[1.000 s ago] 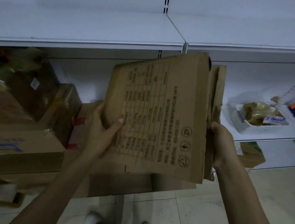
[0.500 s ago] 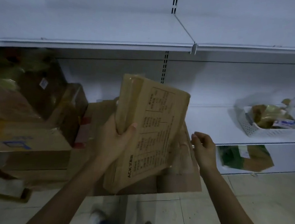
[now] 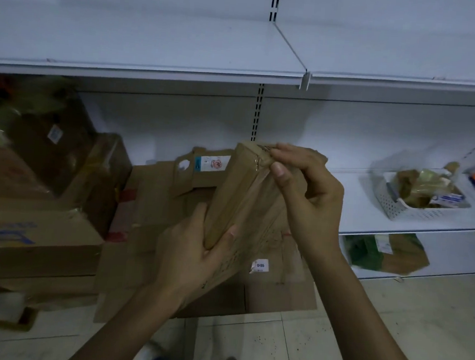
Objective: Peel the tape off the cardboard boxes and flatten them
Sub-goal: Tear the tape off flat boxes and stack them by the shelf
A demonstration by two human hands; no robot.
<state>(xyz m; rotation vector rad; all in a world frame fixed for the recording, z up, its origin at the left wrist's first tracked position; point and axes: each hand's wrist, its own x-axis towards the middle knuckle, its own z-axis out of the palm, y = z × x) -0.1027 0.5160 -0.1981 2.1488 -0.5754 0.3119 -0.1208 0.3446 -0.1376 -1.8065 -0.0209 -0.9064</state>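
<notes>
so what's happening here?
A person stands at store shelves with a small taped cardboard box. The left hand grips its lower end; the right hand pinches at the tape on the top corner. The tape is not yet off and the box is not flattened. Flattened cardboard leans on the shelving behind it, with more boxes stacked to the left.

The box (image 3: pixel 246 197) stands centre, left hand (image 3: pixel 193 256) at its near end, right hand (image 3: pixel 306 196) at its far corner. Flattened cardboard (image 3: pixel 155 201) lies behind it, stacked boxes (image 3: pixel 36 235) to the left, and a basket (image 3: pixel 415 211) on the shelf (image 3: pixel 356 212) to the right.
</notes>
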